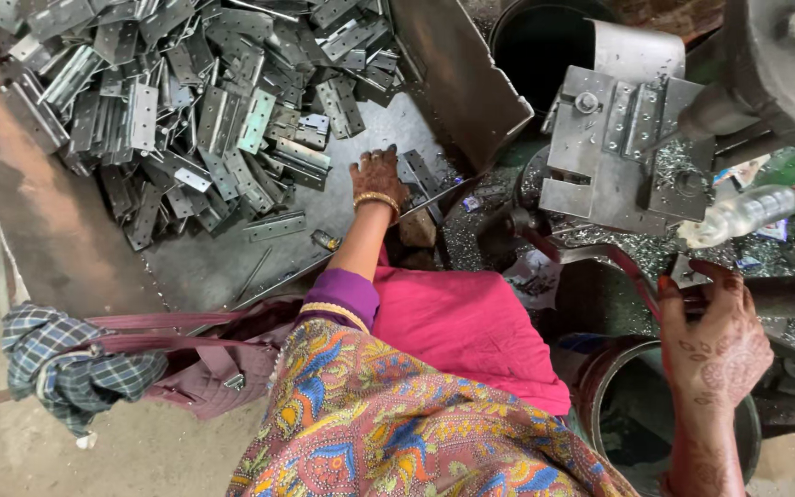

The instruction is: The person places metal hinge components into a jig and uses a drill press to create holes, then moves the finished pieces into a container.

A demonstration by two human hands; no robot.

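Grey metal hinges point(204, 120), pink cloth point(471, 327), multicolour paisley garment point(388, 423), blue plaid rag point(66, 368), gold bangle point(376, 199)

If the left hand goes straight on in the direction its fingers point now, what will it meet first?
The left hand rests on the metal tray, fingers pointing up the picture toward the pile of hinges. Straight ahead it would probably first meet the loose hinge at the pile's near edge, though depth is hard to judge.

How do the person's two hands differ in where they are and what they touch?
The left hand reaches far forward, palm down on the metal tray beside the pile of hinges; the right hand stays near, beside the press machine. The left hand lies among flat hinge plates; the right hand rests on a dark bar above a round bin. Both bear henna patterns.
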